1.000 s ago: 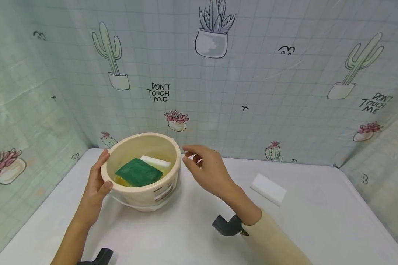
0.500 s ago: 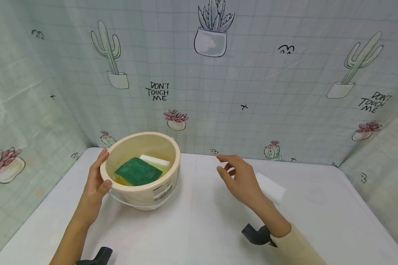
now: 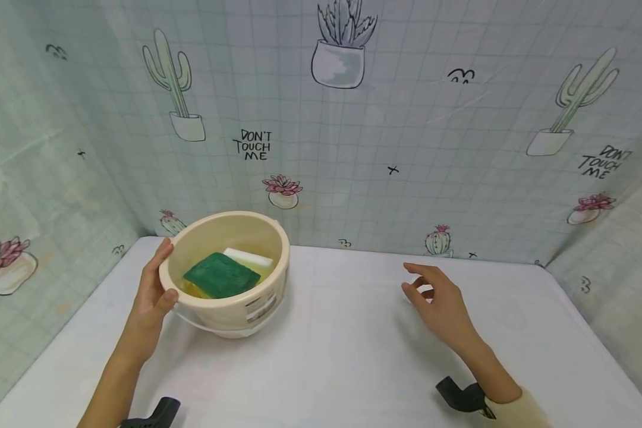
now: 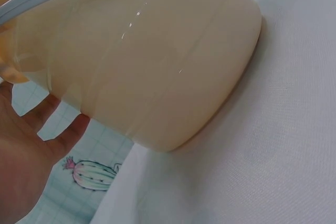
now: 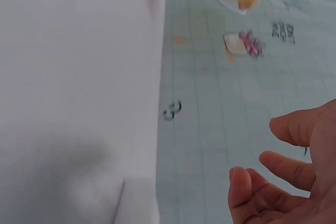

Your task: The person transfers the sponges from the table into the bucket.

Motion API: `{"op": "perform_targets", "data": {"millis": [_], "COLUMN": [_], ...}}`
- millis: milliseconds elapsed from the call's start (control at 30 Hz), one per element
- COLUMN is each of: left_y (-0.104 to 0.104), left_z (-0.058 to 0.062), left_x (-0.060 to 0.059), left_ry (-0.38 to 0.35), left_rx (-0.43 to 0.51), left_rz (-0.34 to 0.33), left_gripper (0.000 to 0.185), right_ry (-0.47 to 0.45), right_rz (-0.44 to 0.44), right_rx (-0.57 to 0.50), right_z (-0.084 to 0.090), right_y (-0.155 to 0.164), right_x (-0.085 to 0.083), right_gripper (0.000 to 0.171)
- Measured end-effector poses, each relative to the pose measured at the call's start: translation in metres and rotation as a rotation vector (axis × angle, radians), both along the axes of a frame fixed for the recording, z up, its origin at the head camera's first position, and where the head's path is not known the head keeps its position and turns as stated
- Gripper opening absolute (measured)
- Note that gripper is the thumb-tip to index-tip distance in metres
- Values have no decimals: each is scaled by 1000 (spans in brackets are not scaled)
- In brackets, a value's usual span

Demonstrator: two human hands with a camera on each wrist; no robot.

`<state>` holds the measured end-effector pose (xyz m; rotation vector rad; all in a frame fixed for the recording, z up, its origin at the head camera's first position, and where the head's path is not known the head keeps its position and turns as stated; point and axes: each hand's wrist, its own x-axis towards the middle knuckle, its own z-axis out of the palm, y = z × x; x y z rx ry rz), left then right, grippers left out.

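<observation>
A cream bucket (image 3: 234, 315) stands on the white table at the left. My left hand (image 3: 148, 297) holds it by the outside near the rim, thumb on the near side and fingers along the far side. In the left wrist view, fingertips (image 4: 79, 124) touch the bucket's wall (image 4: 157, 61). Inside lie a green scouring pad (image 3: 222, 275) and a white block (image 3: 248, 257), with something yellow beneath. My right hand (image 3: 441, 303) hovers over the table's right side, loosely curled and holding nothing. A second white block (image 5: 137, 203) shows at the bottom of the right wrist view; the hand hides it from the head view.
A white cloth covers the table (image 3: 348, 351). A curtain (image 3: 342, 137) printed with cacti hangs close behind it and along both sides. The bucket's white handle (image 3: 208, 327) hangs down in front. Each wrist wears a black camera mount (image 3: 462, 397).
My right hand has moved from beside the bucket's rim out to the right, over the loose white block. The left hand and the bucket have stayed in place.
</observation>
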<state>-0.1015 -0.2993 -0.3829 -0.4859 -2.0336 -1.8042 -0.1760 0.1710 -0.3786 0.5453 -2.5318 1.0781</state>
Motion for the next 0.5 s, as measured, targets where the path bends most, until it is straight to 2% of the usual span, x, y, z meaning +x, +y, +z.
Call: {"op": "perform_targets", "data": {"millis": [267,500], "left_y": [0,0], "left_z": [1,1], "left_x": [1,0], "left_ry": [-4,12], "left_rx": [-6,1], "left_rz": [9,2], "left_gripper": [64,64], "right_ry": [-33,-113], "right_rz": [-99,-127], "right_rx": [63,94], "right_z": [-10,-22], "right_y": [39,62], "right_x": [2,3], "right_gripper": [40,45]}}
